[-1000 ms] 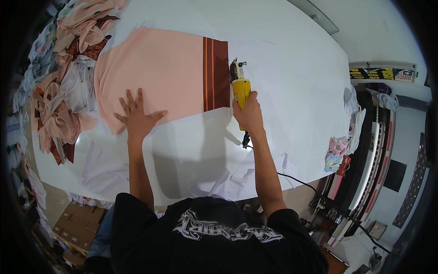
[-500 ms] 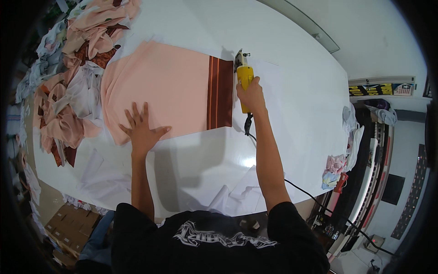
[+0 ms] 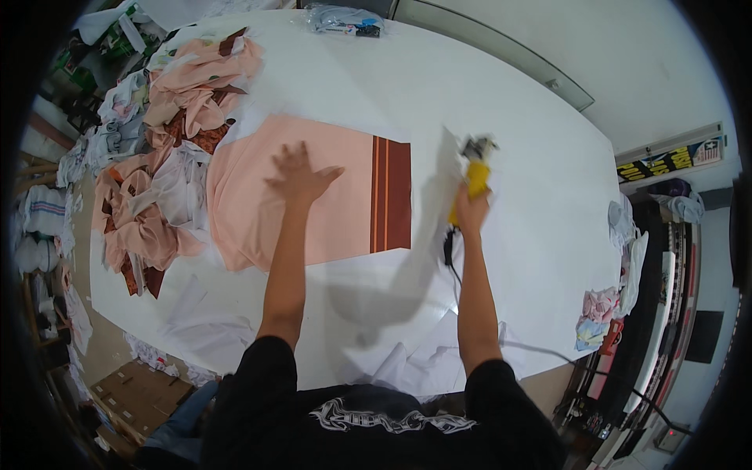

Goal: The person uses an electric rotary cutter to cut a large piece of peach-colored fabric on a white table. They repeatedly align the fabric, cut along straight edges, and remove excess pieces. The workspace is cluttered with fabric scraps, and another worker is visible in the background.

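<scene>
A peach fabric piece with a maroon, orange-striped band at its right end lies flat on the white table. My left hand, blurred, has its fingers spread over the upper middle of the fabric; whether it touches is unclear. My right hand grips a yellow electric cutting tool to the right of the band, apart from it. The tool's metal head is blurred and points away from me; a black cord runs from its back end.
Crumpled peach and white fabric is heaped along the left. A plastic bag sits at the far edge, small cloth bundles at the right edge. Loose white material lies along the near edge. Cardboard boxes stand below at left.
My left hand has moved up and right on the fabric. My right hand has carried the tool to the right, away from the band's edge. The view has shifted, showing more at the back.
</scene>
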Available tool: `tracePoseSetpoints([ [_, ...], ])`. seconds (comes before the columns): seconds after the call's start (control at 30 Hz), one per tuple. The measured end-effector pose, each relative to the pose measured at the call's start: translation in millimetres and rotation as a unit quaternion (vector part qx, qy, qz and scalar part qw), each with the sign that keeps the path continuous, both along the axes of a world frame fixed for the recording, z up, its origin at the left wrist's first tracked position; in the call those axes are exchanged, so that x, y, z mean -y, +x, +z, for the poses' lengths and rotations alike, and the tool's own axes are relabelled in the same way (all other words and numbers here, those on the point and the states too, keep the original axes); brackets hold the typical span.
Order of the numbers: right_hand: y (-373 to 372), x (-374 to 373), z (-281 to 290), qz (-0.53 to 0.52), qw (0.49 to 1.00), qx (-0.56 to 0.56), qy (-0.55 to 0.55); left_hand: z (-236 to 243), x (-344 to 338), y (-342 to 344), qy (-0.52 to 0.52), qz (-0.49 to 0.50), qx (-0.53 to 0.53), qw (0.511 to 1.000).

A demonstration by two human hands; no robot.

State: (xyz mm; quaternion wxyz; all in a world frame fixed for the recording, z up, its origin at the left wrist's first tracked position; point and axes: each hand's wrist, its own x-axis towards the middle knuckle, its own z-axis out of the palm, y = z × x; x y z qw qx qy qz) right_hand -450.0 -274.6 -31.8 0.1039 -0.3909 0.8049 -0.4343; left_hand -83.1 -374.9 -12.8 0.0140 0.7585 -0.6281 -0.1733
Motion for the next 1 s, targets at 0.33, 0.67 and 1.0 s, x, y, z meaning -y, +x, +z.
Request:
tracePoseSetpoints([
  [0.33,-114,-259,28,-0.224,0.973,0.038,0.051,-4,-95,-140,-0.037,-0.736,-0.150,0.659],
  [0.67,-88,-360,52,-0.280,0.954,0.101,0.044,-58,17,-220,-0.124,-0.430,0.018,0.894],
  [1.0,-27,-365,69,-0.203,0.968,0.146,-0.002,-21,-45,-185,-0.016,-0.250,-0.043,0.967],
])
